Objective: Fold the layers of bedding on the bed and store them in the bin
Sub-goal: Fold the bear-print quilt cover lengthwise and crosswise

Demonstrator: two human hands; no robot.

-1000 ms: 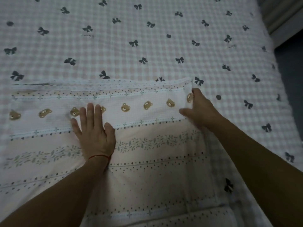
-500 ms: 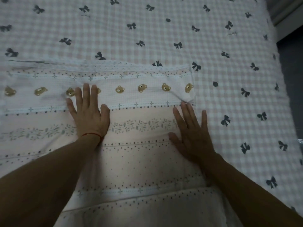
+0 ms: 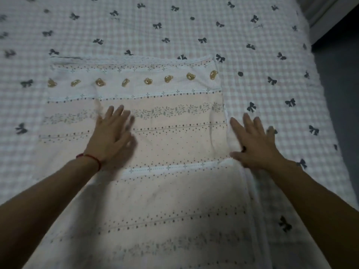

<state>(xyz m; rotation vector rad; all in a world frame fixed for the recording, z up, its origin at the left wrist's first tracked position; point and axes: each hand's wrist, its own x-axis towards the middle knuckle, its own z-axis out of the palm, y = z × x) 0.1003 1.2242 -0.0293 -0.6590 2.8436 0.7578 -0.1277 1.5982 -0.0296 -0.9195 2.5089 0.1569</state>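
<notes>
The folded sheet (image 3: 167, 133) lay flat on the bed (image 3: 272, 55), its far edge running straight across the middle and its right edge stopping well short of the bed's right edge. It was pale pink and white in bands: a white strip along the far edge with a row of small brown bear faces, then a line of tiny crosses and dots, a pink band with a trail of grey-green leaves, more dotted lines, another white strip with crosses, and the pattern repeating toward the near edge of the bed. A few soft creases showed near its right side and one by the left hand. Under it lay a bed cover (image 3: 136, 26) of pink and white checks scattered with dark bows, reaching to the far edge and both sides.

The left hand (image 3: 112, 136) lay palm down on the pink band, fingers straight and slightly spread, blurred; a red string (image 3: 91, 159) circled that wrist. The right hand (image 3: 254, 144) was palm down too, fingers fanned wide, sitting at the sheet's right edge with its thumb on the sheet and its fingers out over the checked cover. Both forearms reached in from the near corners. Past the bed's far right corner, dark floor (image 3: 342, 94) showed.
</notes>
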